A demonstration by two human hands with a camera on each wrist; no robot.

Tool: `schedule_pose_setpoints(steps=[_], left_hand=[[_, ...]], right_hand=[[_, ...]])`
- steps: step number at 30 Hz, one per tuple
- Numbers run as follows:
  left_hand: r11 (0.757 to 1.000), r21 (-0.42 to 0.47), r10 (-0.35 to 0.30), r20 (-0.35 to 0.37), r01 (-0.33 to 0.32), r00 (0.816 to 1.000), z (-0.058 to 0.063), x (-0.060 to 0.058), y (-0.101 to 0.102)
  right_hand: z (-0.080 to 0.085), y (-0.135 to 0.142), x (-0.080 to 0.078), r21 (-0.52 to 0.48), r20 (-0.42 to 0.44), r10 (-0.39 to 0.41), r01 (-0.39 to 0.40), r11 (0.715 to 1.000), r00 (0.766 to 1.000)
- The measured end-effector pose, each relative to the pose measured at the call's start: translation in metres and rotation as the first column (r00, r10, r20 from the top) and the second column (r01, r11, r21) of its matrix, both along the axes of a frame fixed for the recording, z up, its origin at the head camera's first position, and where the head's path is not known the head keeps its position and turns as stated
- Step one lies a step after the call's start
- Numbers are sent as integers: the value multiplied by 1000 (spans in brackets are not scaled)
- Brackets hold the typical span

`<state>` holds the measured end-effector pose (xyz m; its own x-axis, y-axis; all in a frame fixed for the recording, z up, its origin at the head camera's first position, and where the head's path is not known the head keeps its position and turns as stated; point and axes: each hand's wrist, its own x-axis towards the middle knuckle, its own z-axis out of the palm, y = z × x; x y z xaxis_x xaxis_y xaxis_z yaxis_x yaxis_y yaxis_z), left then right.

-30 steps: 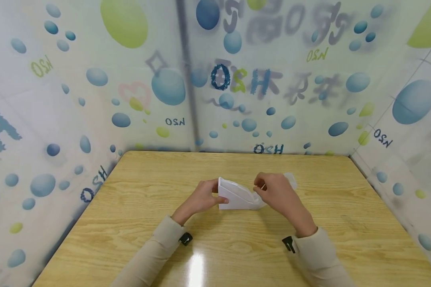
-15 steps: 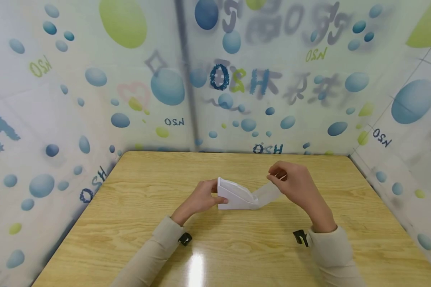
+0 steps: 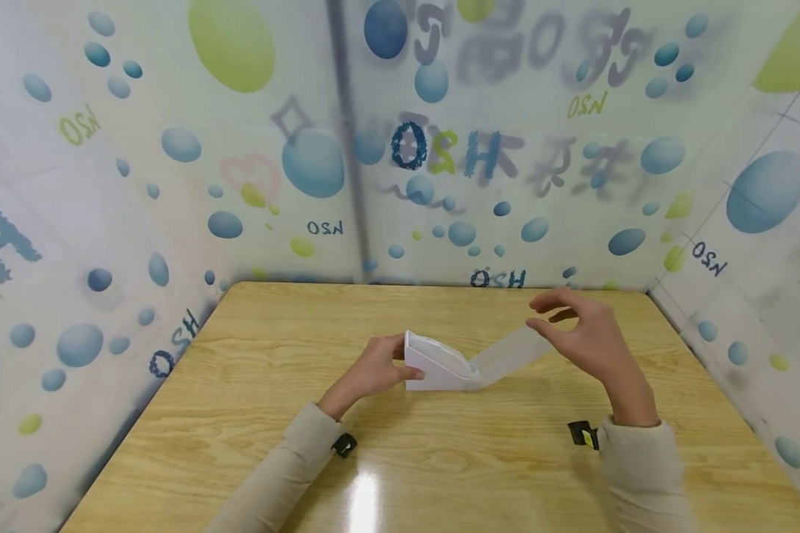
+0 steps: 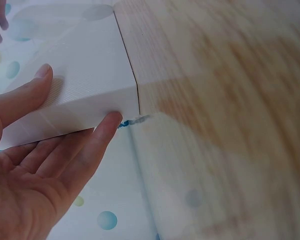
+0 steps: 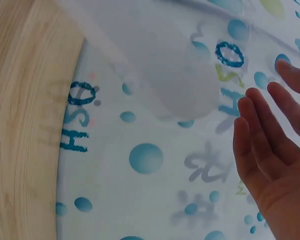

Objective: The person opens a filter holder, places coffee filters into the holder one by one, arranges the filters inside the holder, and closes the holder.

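A white wedge-shaped box (image 3: pixel 436 370) stands on the table, its tall end to the left. My left hand (image 3: pixel 376 366) grips that tall end; in the left wrist view the thumb lies on one face of the box (image 4: pixel 90 65) and the fingers (image 4: pixel 87 155) on another. From the low right end a translucent strip (image 3: pixel 510 359) slants up to the right. Its rounded free end shows in the right wrist view. My right hand (image 3: pixel 590 340) is beside this end, thumb and forefinger apart. In the right wrist view, a gap separates the fingers (image 5: pixel 260 130) from the strip (image 5: pixel 175 80).
The wood-grain table (image 3: pixel 273 333) meets a pale printed curtain (image 3: pixel 293 252) with blue and green spots at the back. Similar printed walls rise at left and right. A light reflection lies near the table's front.
My right hand has moved right and away from the box, and its thumb and forefinger have spread. More of the translucent strip shows. The left hand and box have stayed put.
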<state>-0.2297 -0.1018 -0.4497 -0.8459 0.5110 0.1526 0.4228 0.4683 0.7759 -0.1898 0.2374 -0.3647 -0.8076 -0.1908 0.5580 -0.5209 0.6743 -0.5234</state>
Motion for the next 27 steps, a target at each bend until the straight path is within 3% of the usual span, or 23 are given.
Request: schedule_pose_setpoints(steps=[11,18,27], left_hand=[[1000,10,-4,2,4,1000,-2,-1,0],[1000,3,-4,6,4,1000,-3,-1,0],[1000,5,-10,4,10,1000,-4,-2,0]], right_hand=[[-8,26,-7,17,165,65,-69,997,984],[-17,37,-15,13,381,157,-175,984,911],[-35,47,-26,-63,474,246,-245,967,846]])
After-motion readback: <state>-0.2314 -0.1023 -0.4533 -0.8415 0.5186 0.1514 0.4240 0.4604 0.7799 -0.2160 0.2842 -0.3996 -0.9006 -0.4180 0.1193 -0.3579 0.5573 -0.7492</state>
